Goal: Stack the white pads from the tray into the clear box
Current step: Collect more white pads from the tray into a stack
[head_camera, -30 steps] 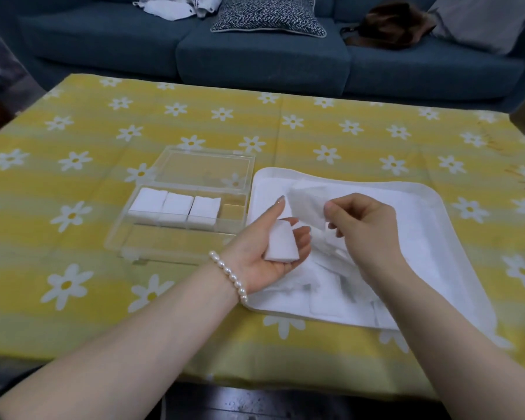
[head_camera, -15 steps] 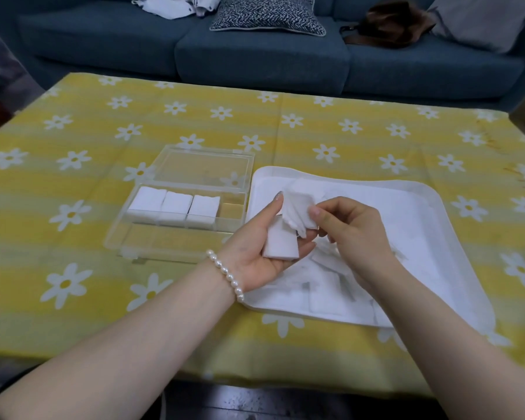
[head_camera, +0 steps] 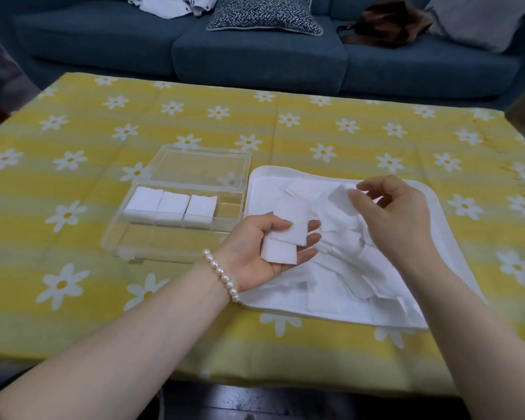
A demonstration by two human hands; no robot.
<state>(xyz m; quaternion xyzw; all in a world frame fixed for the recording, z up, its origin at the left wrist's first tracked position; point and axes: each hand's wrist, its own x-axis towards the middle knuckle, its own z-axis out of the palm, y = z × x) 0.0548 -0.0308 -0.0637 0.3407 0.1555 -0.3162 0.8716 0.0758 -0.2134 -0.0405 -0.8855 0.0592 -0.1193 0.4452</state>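
My left hand lies palm up over the white tray's left edge. Its thumb pins a small stack of white pads on the fingers. My right hand hovers over the tray's far half and pinches one white pad between thumb and fingertips. Several loose pads lie scattered in the tray. The clear box stands open to the left of the tray. Three stacks of pads fill its back row, and a small compartment at the right end holds none.
A yellow tablecloth with white daisies covers the table. A blue sofa with cushions and a brown bag stands behind the table's far edge. The table's near edge runs just above my forearms.
The pad my right hand carried now lies on top of my left hand's stack. My right hand has moved back to the right and pinches another pad from the tray.
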